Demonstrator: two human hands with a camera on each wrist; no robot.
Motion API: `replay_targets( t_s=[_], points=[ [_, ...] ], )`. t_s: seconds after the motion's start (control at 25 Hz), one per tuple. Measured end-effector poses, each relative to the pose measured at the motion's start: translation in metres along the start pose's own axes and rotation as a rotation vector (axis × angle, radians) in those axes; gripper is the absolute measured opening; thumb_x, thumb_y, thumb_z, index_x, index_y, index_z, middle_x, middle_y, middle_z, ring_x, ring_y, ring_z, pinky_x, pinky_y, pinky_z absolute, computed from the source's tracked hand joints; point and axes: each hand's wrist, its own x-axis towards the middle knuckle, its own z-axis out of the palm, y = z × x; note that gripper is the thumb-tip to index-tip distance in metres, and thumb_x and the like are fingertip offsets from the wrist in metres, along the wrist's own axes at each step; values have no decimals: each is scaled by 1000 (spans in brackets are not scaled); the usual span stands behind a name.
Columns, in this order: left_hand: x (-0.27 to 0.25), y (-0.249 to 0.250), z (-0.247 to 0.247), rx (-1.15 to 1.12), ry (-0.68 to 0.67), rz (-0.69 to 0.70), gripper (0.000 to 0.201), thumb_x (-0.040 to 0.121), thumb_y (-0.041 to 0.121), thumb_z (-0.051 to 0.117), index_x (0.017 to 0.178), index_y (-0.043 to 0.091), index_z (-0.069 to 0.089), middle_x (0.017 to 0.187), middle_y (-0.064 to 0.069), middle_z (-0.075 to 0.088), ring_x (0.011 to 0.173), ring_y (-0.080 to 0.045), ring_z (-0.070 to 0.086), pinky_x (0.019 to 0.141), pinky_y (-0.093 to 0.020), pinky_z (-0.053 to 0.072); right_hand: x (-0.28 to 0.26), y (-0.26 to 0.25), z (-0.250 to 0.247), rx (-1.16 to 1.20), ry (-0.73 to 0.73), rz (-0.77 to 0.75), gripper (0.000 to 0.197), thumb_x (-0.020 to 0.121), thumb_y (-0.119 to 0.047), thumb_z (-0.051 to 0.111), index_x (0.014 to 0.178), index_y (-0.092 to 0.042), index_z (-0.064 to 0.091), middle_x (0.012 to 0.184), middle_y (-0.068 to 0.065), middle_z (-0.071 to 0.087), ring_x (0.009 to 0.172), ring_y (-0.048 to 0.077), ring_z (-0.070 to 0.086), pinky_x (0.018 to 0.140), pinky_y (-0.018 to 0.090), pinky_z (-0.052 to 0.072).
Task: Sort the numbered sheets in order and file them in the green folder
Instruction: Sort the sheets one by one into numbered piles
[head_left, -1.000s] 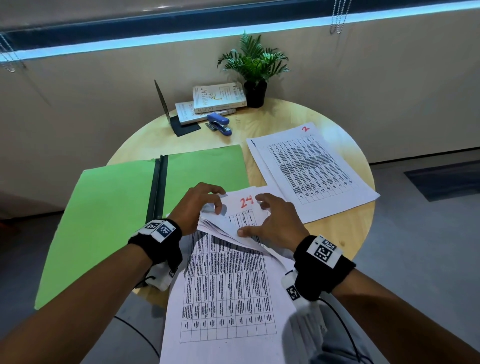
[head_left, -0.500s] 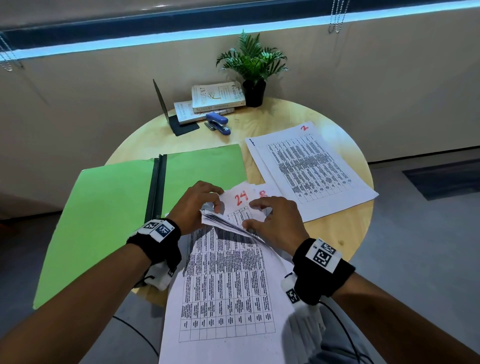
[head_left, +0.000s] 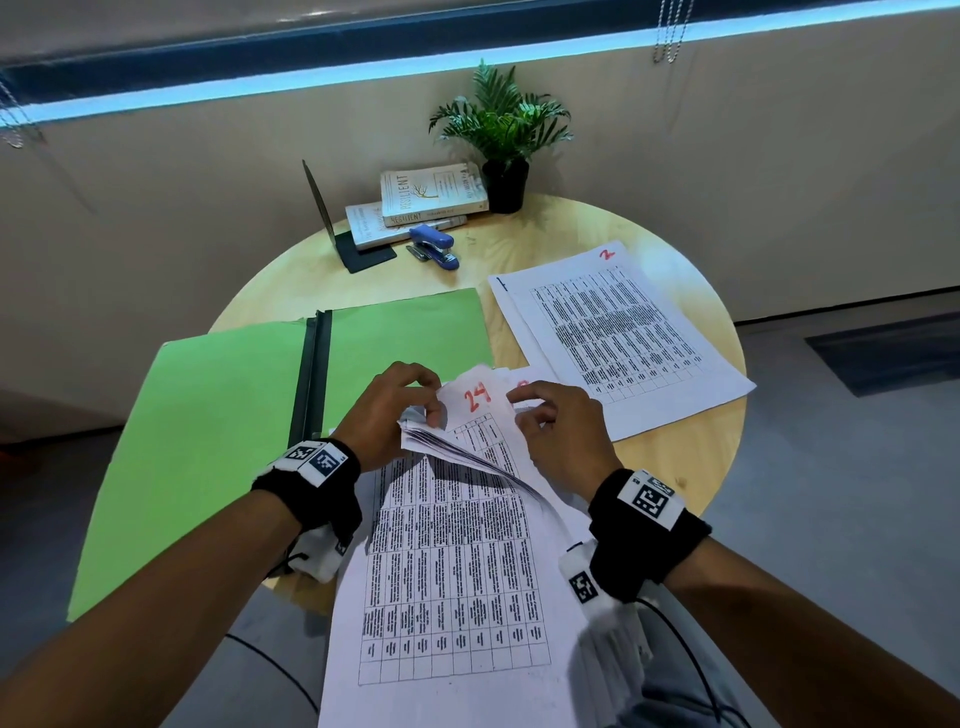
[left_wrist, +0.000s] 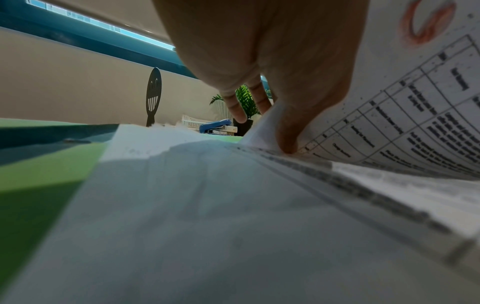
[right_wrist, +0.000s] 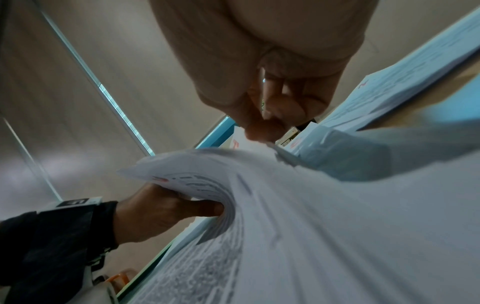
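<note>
At table edge, left hand (head_left: 387, 410) pinches lifted corners of the unsorted stack (head_left: 457, 545); right hand (head_left: 563, 436), fingers curled on sheet 24 (head_left: 475, 397), should peel single corners; read each red number, pull the next for the sheet-2 pile (head_left: 618, 332).

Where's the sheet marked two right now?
In the head view, the sheet marked 2 lies flat on the right side of the round table, right of the open green folder.

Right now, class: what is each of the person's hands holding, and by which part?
The left hand grips the lifted bundle of white printed sheets at its far corner. The right hand pinches the top edge of the sheet marked 24.
</note>
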Motion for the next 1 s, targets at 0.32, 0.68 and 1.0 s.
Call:
replay_targets(
  t_s=[0.32, 0.68, 1.0],
  points=[
    [0, 4, -1, 8, 1, -6, 21, 65, 11, 85, 74, 18, 67, 106, -6, 60, 96, -22, 53, 78, -32, 45, 1, -3, -2, 51, -22, 84, 22, 85, -5, 64, 93, -25, 63, 60, 0, 66, 41, 10, 49, 54, 28, 45],
    [-1, 3, -3, 11, -12, -9, 16, 71, 2, 72, 75, 16, 64, 112, -1, 58, 100, -19, 54, 79, -31, 44, -5, -11, -2, -177, -96, 97, 62, 44, -50, 95, 96, -26, 74, 94, -12, 69, 89, 3, 64, 80, 27, 55],
    [1, 8, -2, -32, 0, -112, 41, 65, -10, 63, 91, 21, 59, 81, 4, 63, 76, -26, 55, 69, -42, 47, -7, -12, -2, -221, -73, 26, 41, 59, -45, 88, 90, -30, 67, 82, -12, 67, 71, 3, 61, 74, 32, 57]
  ],
)
